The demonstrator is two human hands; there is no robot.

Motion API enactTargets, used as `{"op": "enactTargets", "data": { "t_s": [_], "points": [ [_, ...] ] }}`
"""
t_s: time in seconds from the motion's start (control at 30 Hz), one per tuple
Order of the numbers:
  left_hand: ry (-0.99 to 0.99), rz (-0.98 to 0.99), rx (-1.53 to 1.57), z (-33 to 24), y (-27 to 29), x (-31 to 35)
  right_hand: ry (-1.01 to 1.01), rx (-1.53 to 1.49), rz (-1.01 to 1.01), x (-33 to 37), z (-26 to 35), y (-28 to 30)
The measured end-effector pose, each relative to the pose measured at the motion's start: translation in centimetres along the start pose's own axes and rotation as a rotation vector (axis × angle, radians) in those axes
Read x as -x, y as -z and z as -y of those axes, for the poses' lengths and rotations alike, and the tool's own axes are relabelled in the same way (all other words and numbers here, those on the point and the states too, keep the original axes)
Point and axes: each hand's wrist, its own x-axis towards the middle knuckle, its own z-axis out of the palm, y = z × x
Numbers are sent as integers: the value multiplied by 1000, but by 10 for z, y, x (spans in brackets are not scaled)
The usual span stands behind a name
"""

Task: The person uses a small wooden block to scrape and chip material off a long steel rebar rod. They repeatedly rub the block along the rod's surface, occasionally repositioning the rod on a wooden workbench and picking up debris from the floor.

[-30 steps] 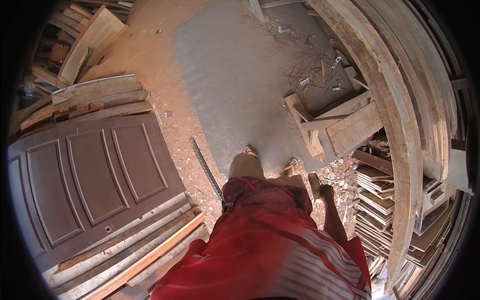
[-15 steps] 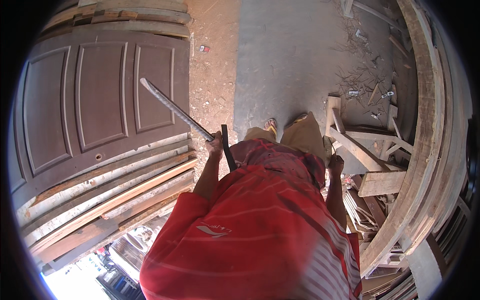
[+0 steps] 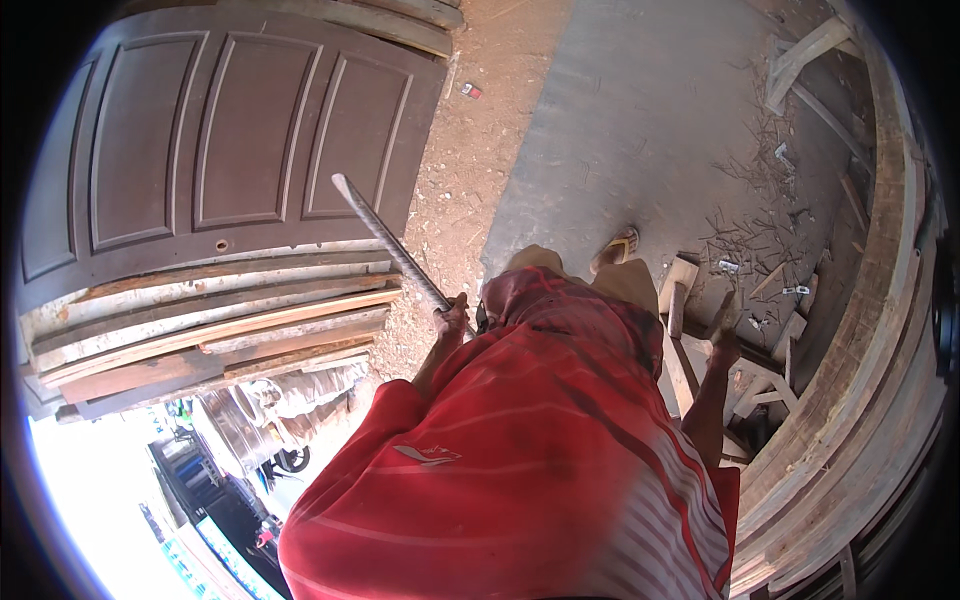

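Grey, slender bar [image 3: 390, 240]: its near part is clamped in the left hand [image 3: 452, 318], its far end slants forward and leftward, overlapping in view a brown door [image 3: 258, 130] — whether the two touch cannot be told. Hands well apart — the right hand [image 3: 724, 346], beyond the red shirt [image 3: 520, 450], closes on a short, blurred block [image 3: 724, 312] near a wooden frame [image 3: 679, 276]. Planks [image 3: 215, 312] lie along the door's near side; a dark mat [image 3: 640, 130] spreads ahead.
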Motion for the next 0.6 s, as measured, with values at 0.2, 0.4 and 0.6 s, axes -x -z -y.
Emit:
{"op": "enactTargets", "data": {
  "t_s": [0.2, 0.4, 0.6],
  "points": [
    [20, 271, 186, 70, -29, 29, 267, -77, 107, -54, -76, 4],
    [-31, 321, -42, 126, -61, 40, 99, -363, 544, -87, 0, 51],
    [-80, 204, 373, 179, -85, 96, 99, -665, 825, -116, 89, 158]
  ]
}}
